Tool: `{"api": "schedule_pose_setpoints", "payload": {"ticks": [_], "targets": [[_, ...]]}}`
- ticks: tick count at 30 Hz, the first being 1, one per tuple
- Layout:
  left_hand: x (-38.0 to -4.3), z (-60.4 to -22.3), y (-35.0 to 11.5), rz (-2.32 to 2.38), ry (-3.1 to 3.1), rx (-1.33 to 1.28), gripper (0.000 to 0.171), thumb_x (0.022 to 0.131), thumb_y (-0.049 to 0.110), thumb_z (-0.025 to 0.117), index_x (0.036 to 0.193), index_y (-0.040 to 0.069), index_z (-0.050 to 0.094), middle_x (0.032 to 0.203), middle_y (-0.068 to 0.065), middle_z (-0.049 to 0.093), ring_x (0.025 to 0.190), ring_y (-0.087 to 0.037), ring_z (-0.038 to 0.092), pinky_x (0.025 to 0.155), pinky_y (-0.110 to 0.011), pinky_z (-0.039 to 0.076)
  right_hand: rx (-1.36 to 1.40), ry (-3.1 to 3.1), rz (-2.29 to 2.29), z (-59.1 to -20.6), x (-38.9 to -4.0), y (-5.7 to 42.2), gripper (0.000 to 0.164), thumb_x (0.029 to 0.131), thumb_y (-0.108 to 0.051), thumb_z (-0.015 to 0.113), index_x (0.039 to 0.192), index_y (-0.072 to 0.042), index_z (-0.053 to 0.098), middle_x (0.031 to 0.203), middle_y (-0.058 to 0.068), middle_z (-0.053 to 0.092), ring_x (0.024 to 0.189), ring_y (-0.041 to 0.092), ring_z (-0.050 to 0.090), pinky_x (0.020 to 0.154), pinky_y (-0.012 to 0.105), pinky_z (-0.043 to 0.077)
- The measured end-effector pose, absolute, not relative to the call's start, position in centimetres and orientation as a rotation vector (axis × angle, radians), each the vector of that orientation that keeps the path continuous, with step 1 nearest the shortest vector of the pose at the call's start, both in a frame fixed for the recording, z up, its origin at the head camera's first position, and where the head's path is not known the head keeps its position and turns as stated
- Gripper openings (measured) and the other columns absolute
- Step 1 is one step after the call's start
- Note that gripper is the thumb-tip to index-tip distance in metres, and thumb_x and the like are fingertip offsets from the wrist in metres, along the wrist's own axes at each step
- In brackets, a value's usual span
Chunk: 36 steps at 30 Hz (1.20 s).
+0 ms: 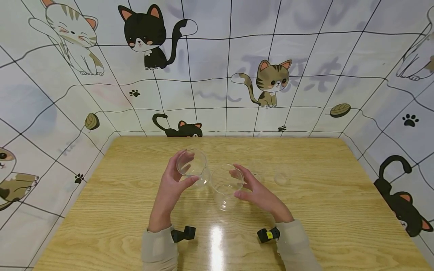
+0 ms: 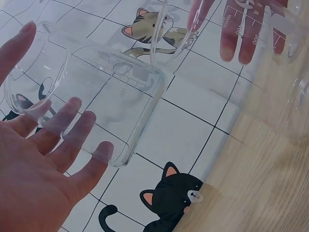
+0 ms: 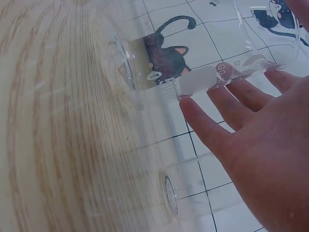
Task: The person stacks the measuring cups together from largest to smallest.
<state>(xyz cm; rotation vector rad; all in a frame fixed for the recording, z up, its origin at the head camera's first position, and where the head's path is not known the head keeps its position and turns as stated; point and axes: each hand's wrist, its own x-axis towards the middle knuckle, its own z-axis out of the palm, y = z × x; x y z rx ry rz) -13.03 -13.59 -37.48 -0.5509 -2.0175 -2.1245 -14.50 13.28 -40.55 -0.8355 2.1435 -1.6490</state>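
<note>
My left hand (image 1: 172, 185) grips a clear glass beaker (image 1: 202, 176), thumb on the near side and fingers round the far left side. In the left wrist view this beaker (image 2: 120, 101) shows its lip, faint printed marks and a rounded base edge. Close to its right, my right hand (image 1: 259, 194) holds a second clear glass beaker (image 1: 223, 194) by its right side. White graduations and a white label patch show on this beaker (image 3: 198, 81) in the right wrist view, with the fingertips against the wall.
More clear glassware (image 1: 282, 178) stands on the wooden table (image 1: 339, 210) to the right of my right hand; a clear glass vessel (image 3: 171, 193) shows low in the right wrist view. A wall covering with cartoon cats (image 1: 210, 90) borders the table's back and sides.
</note>
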Motion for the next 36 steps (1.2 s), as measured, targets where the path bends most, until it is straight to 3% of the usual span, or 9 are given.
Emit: {"api": "schedule_pose_setpoints", "payload": {"ticks": [9, 22, 36], "targets": [[-13.3, -37.9, -13.8, -2.173, -1.919, -0.583, 0.071, 0.075, -0.004, 0.067, 0.135, 0.009, 0.032, 0.132, -0.014, 0.041, 0.124, -0.025, 0.036, 0.102, -0.047, 0.023, -0.846, 2.148, -1.639, -40.8, -14.6, 13.3, 0.073, 0.087, -0.011, 0.056, 0.143, -0.024, 0.010, 0.142, 0.014, 0.025, 0.130, 0.031, 0.023, 0.097, 0.054, 0.024], [-13.2, -37.3, -13.0, -2.221, -1.803, -0.714, 0.073, 0.076, -0.008, 0.064, 0.137, 0.003, 0.026, 0.133, -0.022, 0.037, 0.123, -0.036, 0.033, 0.101, -0.051, 0.022, -0.836, 2.124, -1.657, -40.8, -14.6, 13.3, 0.073, 0.087, -0.010, 0.056, 0.142, -0.024, 0.011, 0.143, 0.014, 0.024, 0.130, 0.030, 0.023, 0.096, 0.053, 0.025], [-12.8, -36.6, -12.1, -2.272, -1.812, -0.757, 0.071, 0.077, -0.006, 0.065, 0.136, 0.003, 0.026, 0.133, -0.021, 0.037, 0.124, -0.033, 0.033, 0.101, -0.050, 0.022, -0.874, 2.110, -1.663, -40.9, -14.7, 13.4, 0.072, 0.087, -0.012, 0.056, 0.143, -0.020, 0.010, 0.142, 0.015, 0.024, 0.130, 0.032, 0.021, 0.097, 0.055, 0.024]]}}
